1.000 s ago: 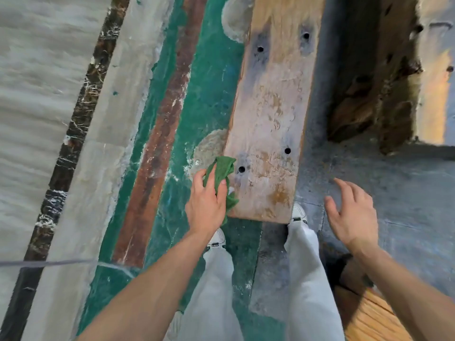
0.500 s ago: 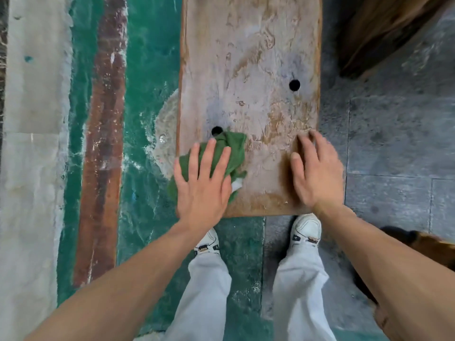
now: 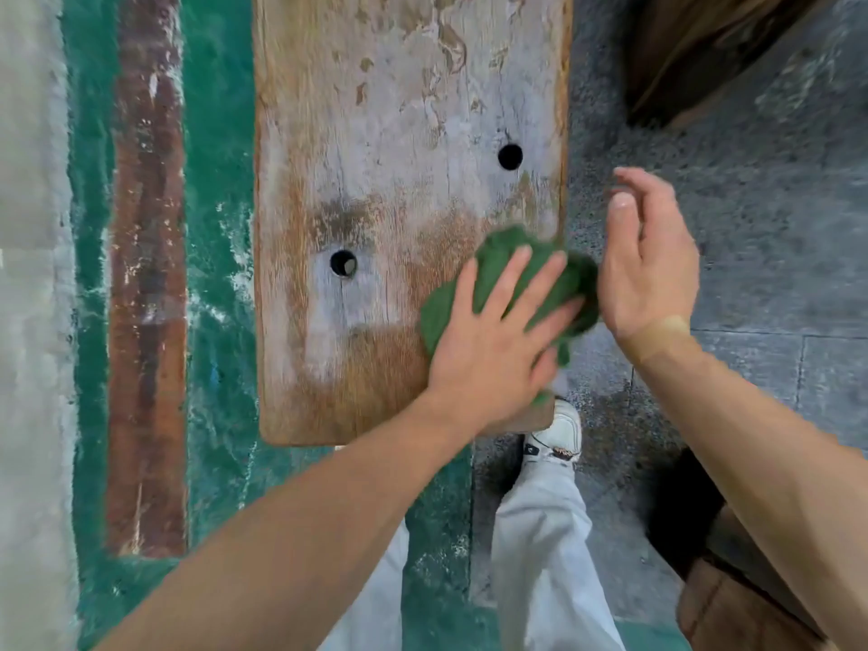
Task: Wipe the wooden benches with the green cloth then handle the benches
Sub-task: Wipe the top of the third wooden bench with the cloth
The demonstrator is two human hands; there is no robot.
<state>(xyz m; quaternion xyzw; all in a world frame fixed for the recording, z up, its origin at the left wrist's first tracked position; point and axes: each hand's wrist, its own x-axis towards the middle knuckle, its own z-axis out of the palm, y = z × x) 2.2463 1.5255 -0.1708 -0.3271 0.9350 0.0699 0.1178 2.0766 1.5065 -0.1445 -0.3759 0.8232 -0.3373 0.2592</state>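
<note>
Weathered, matt wooden bench (image 3: 404,133) with flaking whitish finish; nubby green cloth (image 3: 498,260); rough grey floor (image 3: 751,227).

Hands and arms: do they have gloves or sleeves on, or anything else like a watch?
No gloves. The left hand and right hand are bare, five fingers each. Both forearms are bare too, with no sleeve in view. No watch, ring or bracelet shows. Lower down, light grey trousers and a white shoe show.

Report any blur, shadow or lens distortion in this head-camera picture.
Head view: motion blur smears the green cloth and the left hand on it; the right hand is slightly soft. Light is flat, without glare; dark shadow lies beside the right forearm. The wide lens stretches both forearms toward the lower corners; the wooden bench stays fairly sharp.
</note>
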